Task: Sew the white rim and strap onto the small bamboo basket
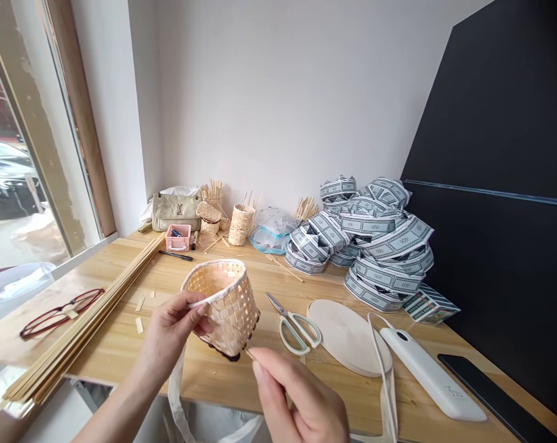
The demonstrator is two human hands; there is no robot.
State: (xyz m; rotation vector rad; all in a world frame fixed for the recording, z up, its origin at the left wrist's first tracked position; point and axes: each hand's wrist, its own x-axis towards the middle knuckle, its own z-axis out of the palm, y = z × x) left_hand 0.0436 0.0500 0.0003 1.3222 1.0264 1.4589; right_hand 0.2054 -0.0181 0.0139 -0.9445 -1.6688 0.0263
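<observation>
A small woven basket (230, 314) with a white-bound rim and dark trim along its base is held tilted above the table. My left hand (179, 320) pinches its rim at the near left, thumb outside. Close to the basket's dark lower edge, my right hand (299, 394) is closed in a pinch on something thin, like a needle, mostly hidden by the fingertips. A pale fabric strip (177, 394) hangs below my left hand. Scissors (293, 326) with pale green handles lie just right of the basket.
A flat roll of pale tape (347, 335), a white power bank (430, 372) and a black phone (495, 400) lie right. Wood strips (98, 307) and red glasses (61, 312) are left. Behind are a pink box (177, 237), small baskets (240, 225) and patterned bands (375, 240).
</observation>
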